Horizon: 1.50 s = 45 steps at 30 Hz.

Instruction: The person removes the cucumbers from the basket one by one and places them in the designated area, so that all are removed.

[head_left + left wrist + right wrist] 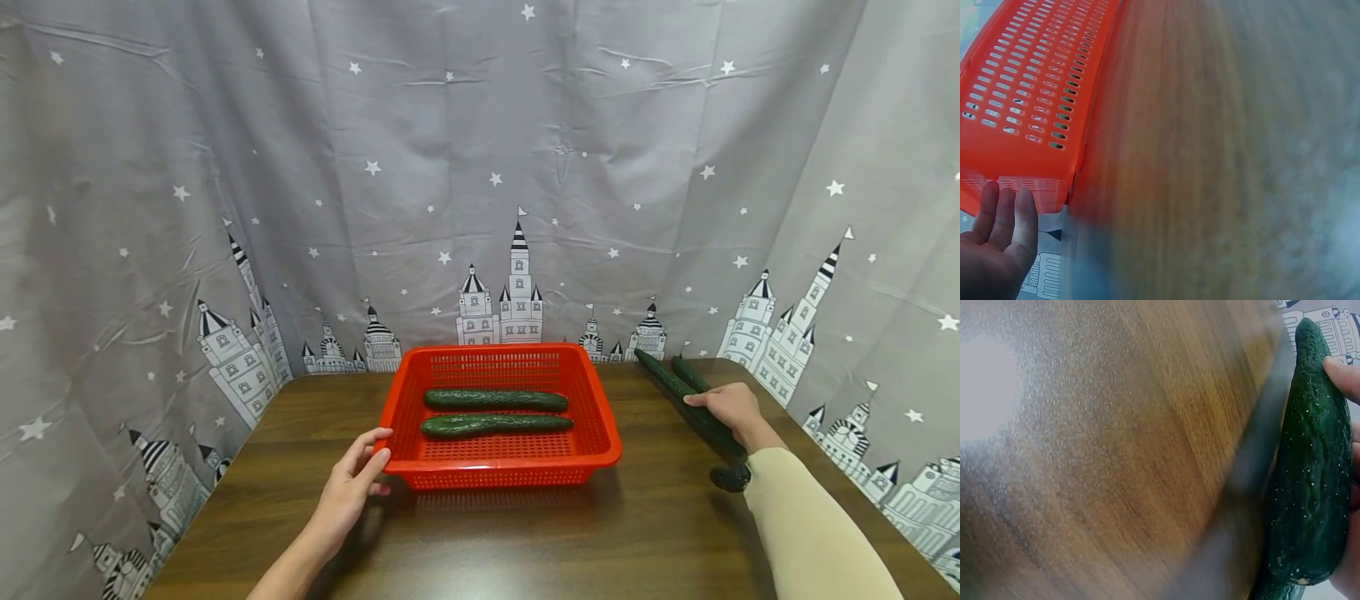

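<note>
In the head view, a red plastic basket (498, 465) stands mid-table with two dark green cucumbers lying crosswise inside, a rear cucumber (495, 401) and a front cucumber (495, 425). My left hand (352, 479) touches the basket's left front corner, thumb at the rim. Three of its fingers (1024, 219) show extended beside the end wall in the left wrist view. At the table's right, my right hand (733, 408) grips a long cucumber (1310, 475), thumb on one side and fingers on the other. A second cucumber (688, 373) lies beside it, partly hidden by the hand.
The wooden table (517, 546) reaches back to a grey curtain (495, 125) printed with stars and castles. The curtain also closes in the left and right sides. A black wrist device (731, 477) sits at the right sleeve's cuff.
</note>
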Available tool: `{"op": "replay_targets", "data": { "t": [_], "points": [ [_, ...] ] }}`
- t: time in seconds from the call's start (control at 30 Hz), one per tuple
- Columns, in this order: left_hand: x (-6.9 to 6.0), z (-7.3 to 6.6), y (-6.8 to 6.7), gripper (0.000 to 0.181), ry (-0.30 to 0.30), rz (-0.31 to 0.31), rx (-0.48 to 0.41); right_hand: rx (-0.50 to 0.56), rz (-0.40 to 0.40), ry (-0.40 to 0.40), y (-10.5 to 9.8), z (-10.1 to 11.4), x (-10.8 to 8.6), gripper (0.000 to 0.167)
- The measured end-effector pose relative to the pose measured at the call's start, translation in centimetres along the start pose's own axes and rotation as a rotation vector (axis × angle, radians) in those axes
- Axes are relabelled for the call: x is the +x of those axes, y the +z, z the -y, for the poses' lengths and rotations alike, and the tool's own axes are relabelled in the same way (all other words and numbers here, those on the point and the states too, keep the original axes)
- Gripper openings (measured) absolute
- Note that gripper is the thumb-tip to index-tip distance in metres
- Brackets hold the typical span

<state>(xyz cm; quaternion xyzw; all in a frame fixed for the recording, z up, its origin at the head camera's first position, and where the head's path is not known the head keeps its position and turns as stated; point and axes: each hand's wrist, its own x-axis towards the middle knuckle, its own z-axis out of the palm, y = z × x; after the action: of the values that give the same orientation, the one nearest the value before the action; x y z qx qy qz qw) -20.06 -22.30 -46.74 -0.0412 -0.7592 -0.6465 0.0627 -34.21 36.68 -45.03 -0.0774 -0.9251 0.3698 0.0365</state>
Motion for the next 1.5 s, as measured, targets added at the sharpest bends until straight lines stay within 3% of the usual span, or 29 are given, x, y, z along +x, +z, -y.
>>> {"op": "replay_targets", "data": {
  "t": [0.23,0.77,1.13,1.37,1.5],
  "points": [
    [-0.02,-0.03,-0.02,0.038,0.001,-0.004,0.004,-0.073,-0.042,-0.039,-0.19,-0.13,-0.02,0.037],
    [-0.06,-0.17,-0.03,0.038,-0.009,-0.01,0.004,-0.257,-0.03,-0.1,-0.34,-0.66,0.2,0.04],
    [-0.06,-0.09,0.02,0.037,0.017,-0.002,0.004,-0.284,-0.008,-0.065,-0.3,-0.1,-0.4,0.037],
    [-0.06,-0.1,0.03,0.037,0.011,-0.004,-0.002,-0.3,0.021,-0.069,-0.33,-0.15,-0.33,0.057],
    [-0.05,-0.16,0.08,0.037,-0.001,-0.007,-0.002,-0.298,0.033,-0.058,-0.25,-0.18,-0.27,0.06]
  ]
}}
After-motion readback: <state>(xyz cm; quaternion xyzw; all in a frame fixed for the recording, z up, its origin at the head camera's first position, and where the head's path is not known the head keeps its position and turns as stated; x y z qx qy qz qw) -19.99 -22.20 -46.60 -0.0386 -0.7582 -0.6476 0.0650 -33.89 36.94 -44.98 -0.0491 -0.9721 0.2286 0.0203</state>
